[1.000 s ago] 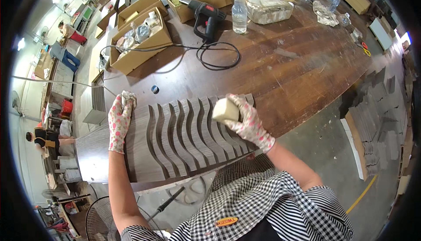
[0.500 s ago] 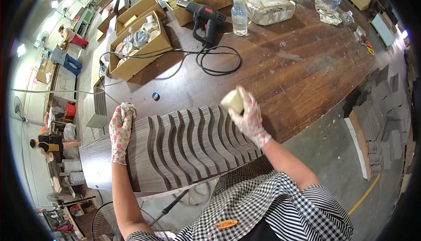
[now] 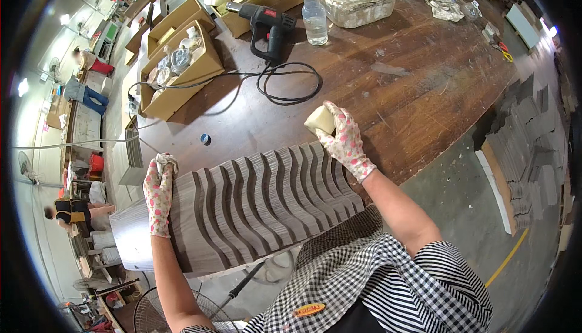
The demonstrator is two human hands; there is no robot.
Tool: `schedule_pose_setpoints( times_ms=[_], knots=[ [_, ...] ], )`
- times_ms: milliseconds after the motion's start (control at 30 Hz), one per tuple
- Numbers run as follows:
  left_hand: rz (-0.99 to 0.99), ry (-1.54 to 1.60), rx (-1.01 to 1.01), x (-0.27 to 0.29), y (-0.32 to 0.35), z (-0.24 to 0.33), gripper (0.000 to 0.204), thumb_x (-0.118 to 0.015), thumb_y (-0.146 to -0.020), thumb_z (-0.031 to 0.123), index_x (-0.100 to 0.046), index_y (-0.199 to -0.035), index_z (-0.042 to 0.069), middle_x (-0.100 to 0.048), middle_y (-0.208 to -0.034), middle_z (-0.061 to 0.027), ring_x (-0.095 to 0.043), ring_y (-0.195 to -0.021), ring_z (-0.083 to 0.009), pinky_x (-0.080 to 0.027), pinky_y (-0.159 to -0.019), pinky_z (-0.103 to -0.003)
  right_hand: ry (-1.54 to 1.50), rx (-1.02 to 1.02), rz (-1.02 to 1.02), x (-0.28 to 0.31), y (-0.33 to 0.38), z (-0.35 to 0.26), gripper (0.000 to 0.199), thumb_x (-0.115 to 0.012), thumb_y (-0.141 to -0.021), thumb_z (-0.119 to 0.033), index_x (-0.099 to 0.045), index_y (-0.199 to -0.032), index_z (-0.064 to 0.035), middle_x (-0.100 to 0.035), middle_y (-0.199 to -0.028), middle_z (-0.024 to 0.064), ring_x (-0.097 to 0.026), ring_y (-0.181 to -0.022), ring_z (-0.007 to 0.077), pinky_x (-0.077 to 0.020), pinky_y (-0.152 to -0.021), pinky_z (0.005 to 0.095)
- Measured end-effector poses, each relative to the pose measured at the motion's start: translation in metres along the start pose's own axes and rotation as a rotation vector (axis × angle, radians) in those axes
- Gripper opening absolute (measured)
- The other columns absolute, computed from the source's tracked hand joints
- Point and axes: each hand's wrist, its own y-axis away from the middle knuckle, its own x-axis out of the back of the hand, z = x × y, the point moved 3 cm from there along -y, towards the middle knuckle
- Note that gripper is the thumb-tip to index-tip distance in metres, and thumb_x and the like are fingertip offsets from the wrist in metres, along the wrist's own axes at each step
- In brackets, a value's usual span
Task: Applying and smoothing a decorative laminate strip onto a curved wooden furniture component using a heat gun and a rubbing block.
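A grey wood-grain panel with wavy raised slats lies along the near edge of the table. My left hand, in a white glove with pink flowers, is closed on a crumpled pale cloth at the panel's left end. The other hand, my right hand, wears a matching glove and grips a short, cream-coloured rounded block just beyond the panel's far right corner. Whether the block is a sponge or a roll cannot be made out. A small blue cap lies beyond the panel.
On the brown table sit a black heat gun with a looped cord, a clear bottle, an open carton of small items and a taped block. Scissors lie far right. A wire fan stands below left.
My right hand, with the cream block, has moved a little toward the far side, off the slats. The left hand stays at the panel's left end. The whole view has shifted slightly.
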Motion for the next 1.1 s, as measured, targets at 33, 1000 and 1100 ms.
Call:
schedule_pose_setpoints(
  times_ms=[33,1000,1100],
  knots=[
    [-0.029,0.009,-0.013,0.0,0.0,0.006,0.031,-0.058,-0.094,0.017,-0.059,-0.121,0.001,-0.068,-0.102,-0.0106,-0.064,-0.094,-0.0199,-0.047,-0.084,-0.032,0.001,-0.002,0.0,0.002,0.003,0.001,0.063,-0.074,-0.075,-0.018,-0.048,-0.132,-0.0063,-0.057,-0.116,0.0198,-0.056,-0.107,0.0384,-0.0468,-0.09,0.0469],
    [-0.008,-0.074,0.056,0.007,0.003,-0.001,0.041,-0.06,-0.094,0.026,-0.057,-0.122,-0.003,-0.068,-0.103,-0.0122,-0.063,-0.094,-0.019,-0.047,-0.083,-0.031,-0.151,-0.013,-0.362,0.061,0.058,0.007,0.061,-0.078,-0.067,-0.011,-0.057,-0.125,-0.008,-0.06,-0.12,0.0143,-0.056,-0.114,0.0328,-0.0446,-0.1,0.0421],
    [-0.013,-0.068,0.041,0.001,-0.002,0.006,0.039,-0.059,-0.094,0.026,-0.058,-0.121,-0.002,-0.068,-0.101,-0.012,-0.063,-0.093,-0.0193,-0.047,-0.082,-0.031,-0.029,0.047,-0.179,0.052,0.025,0.005,0.06,-0.077,-0.069,-0.007,-0.055,-0.124,-0.0059,-0.06,-0.12,0.0145,-0.056,-0.112,0.0328,-0.0447,-0.098,0.0417]
  ],
)
